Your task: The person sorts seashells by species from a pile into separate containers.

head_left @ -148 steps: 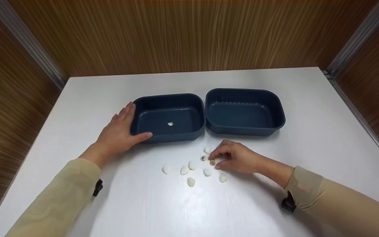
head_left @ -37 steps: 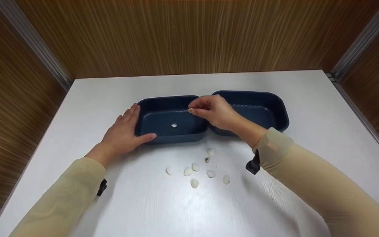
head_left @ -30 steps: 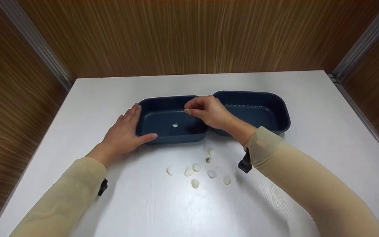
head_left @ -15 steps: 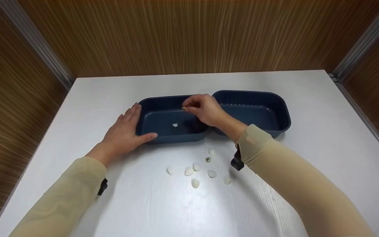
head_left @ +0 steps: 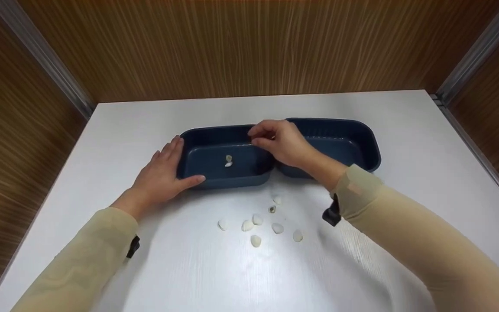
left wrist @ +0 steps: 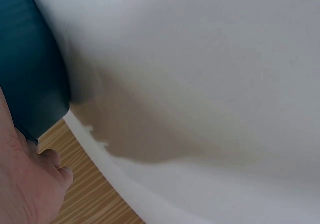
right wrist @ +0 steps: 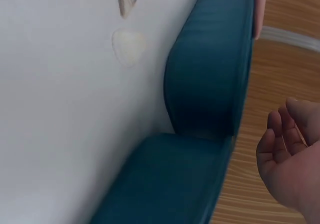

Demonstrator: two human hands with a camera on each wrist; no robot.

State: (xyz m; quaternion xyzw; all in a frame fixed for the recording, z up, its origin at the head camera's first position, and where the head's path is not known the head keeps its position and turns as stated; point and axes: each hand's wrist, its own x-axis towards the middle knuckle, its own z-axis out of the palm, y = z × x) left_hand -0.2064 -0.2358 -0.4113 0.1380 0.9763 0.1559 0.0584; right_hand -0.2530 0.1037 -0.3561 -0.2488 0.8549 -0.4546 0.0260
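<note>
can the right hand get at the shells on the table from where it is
Probably yes. The right hand hovers empty over the left bin, and the shells lie loose on the open table just in front of it, with nothing covering them.

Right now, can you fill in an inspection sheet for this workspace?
Surface: white table, bare near its edges.
Job's things: left blue bin holds two shells; right blue bin shows nothing inside where visible.
Clutter: seven loose shells on the table in front of the bins.
Hands: left hand rests flat against the left bin's outer side; right hand hovers over the bins' shared edge, fingers loosely curled, holding nothing.
Cables: nothing seen.
Surroundings: wood-grain walls with metal corner strips.
</note>
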